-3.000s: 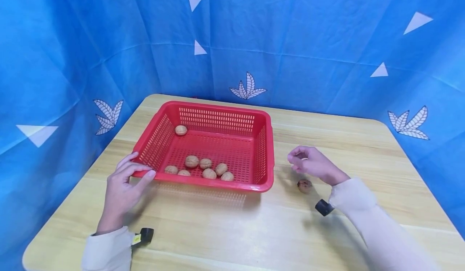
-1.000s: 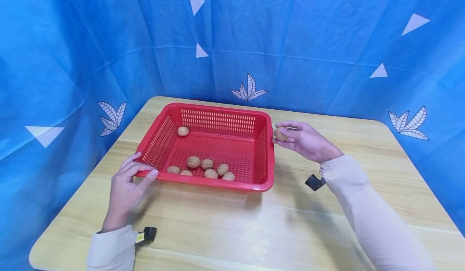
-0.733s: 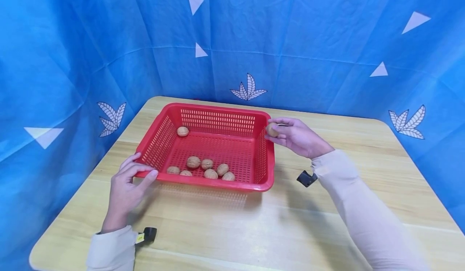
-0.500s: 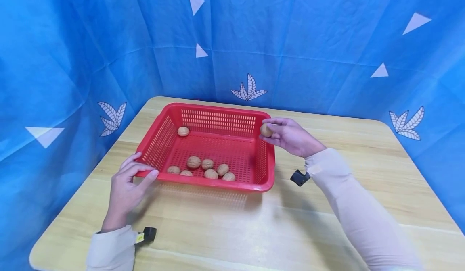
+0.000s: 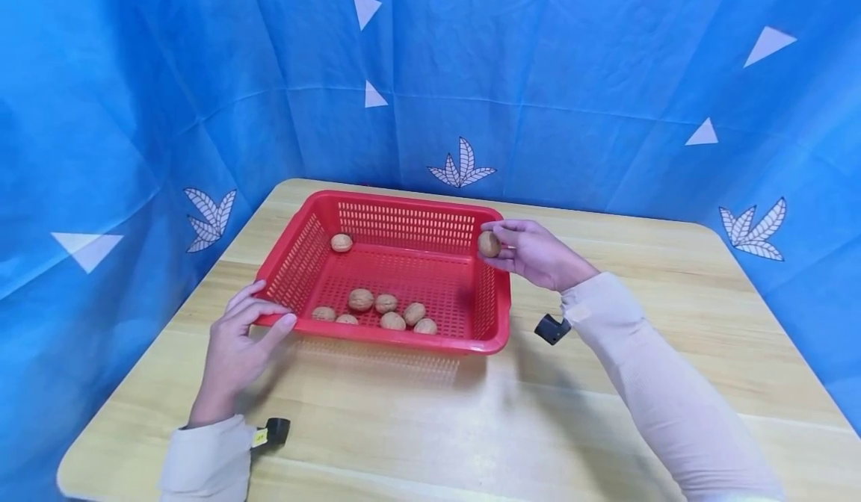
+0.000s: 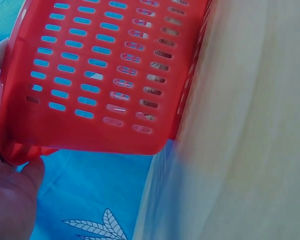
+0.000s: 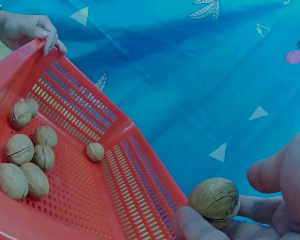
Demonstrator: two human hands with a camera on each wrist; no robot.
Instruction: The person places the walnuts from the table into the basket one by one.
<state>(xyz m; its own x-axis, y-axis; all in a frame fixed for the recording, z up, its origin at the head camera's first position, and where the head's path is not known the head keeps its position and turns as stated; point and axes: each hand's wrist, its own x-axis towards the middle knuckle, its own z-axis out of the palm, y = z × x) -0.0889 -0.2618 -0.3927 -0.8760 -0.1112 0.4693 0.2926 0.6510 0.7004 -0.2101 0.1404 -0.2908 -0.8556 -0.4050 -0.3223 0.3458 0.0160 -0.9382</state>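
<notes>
A red plastic basket [image 5: 403,344] with slotted walls stands on the table, several walnuts [image 5: 360,299] lying in it. Most are along its near side; one walnut [image 5: 341,243] sits by the far left corner. My left hand [image 5: 235,349] grips the near left corner of the rim, with the thumb [image 6: 34,171] against its edge in the left wrist view. Just inside the basket's right rim, above the floor, my right hand [image 5: 538,255] holds a walnut [image 5: 489,244] at its fingertips. The right wrist view shows this cracked-looking walnut [image 7: 215,199] among the fingers [image 7: 197,227].
The light wooden table [image 5: 417,420] extends in front of and to the right of the basket. A blue cloth [image 5: 430,54] with white triangles and leaf prints hangs behind and at both sides.
Three seconds ago a walnut lay on the table under my right hand. Since then my right hand has carried a walnut leftward over the basket's right rim. My left hand stays at the corner.
</notes>
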